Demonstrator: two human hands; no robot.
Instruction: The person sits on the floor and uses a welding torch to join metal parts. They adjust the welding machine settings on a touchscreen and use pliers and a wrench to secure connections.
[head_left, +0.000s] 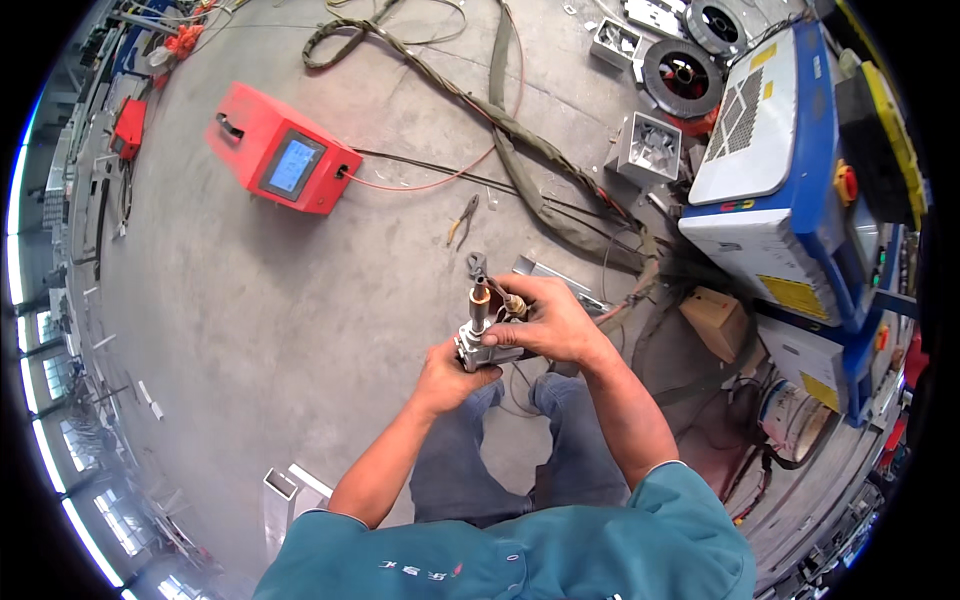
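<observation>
Both my hands are closed around a welding gun (478, 338) in front of my knees. It has a silver metal body, a copper-coloured collar and a dark tip pointing away from me. My left hand (445, 380) grips the body from the left and below. My right hand (557, 318) wraps the right side, its thumb lying across the body. A brass fitting (515, 305) shows beside the right fingers. Just beyond the tip is the grey jaw of a wrench-like tool (476, 264), its rest hidden. Pliers (462, 221) with yellowish handles lie farther off on the floor.
A red box with a lit screen (292, 165) stands at the far left. Sleeved hoses (530, 140) cross the floor towards a blue-and-white machine (770, 180) on the right. Nearby are a wire spool (681, 78), a cardboard box (713, 323) and metal tubing (280, 485).
</observation>
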